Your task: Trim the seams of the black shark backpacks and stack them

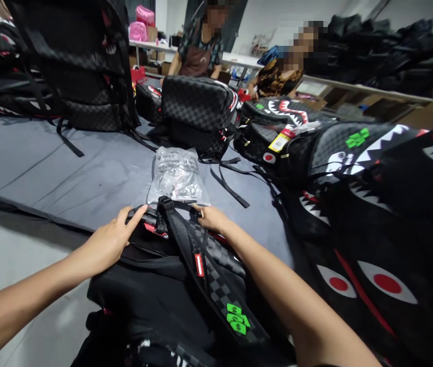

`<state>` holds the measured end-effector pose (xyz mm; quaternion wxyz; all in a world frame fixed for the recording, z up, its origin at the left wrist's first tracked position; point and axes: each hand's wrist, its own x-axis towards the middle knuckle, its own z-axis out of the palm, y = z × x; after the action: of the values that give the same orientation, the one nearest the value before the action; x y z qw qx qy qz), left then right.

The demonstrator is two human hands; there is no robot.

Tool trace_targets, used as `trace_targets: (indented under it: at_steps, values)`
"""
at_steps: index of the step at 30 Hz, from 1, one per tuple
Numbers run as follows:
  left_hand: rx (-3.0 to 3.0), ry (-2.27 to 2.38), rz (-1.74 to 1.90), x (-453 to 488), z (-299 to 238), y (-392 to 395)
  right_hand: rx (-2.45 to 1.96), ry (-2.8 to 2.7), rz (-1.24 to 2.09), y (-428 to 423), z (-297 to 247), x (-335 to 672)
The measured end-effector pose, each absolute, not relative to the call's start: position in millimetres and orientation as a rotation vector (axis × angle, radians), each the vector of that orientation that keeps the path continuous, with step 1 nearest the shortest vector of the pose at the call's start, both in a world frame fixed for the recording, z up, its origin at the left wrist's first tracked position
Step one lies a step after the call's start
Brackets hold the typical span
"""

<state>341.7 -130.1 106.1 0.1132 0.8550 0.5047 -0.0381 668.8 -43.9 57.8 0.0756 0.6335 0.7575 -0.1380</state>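
Observation:
A black backpack (139,285) stands tilted against the near table edge, its checkered shoulder strap (216,270) running down the near side with a red label and green dollar-bill prints. My left hand (115,234) grips its upper left edge, the thumb stretched along the top. On the other side of the strap, my right hand (211,218) is closed on the upper rim near the strap's top; some of its fingertips are hidden behind the bag. Just beyond both hands, a transparent plastic bag (178,176) with printed text lies on the table, its contents hard to make out.
Checkered backpacks line the grey-covered table (82,168): a tall one (86,66) at left, another (197,104) in the middle, and shark-mouth ones (334,153) stacked at right. Loose straps (229,186) trail over the cloth. Two people (199,53) are across the table.

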Motion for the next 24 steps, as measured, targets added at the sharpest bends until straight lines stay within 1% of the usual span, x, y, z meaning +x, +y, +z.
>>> trace_targets:
  at_steps: [7,13,19,24]
  values:
    - [2.485,1.489,-0.131,343.4,102.8,-124.2,2.028,2.251,-0.224,-17.9,52.7,658.1]
    - [2.418,1.496,-0.155,344.1,95.3,-122.1,2.056,2.176,-0.228,-1.1,36.3,631.1]
    - [2.536,1.499,0.004,328.7,60.3,-117.6,2.058,2.083,-0.169,13.6,34.7,640.2]
    - [2.552,1.491,0.158,326.6,49.0,-118.6,1.936,2.130,-0.115,1.0,34.0,655.9]
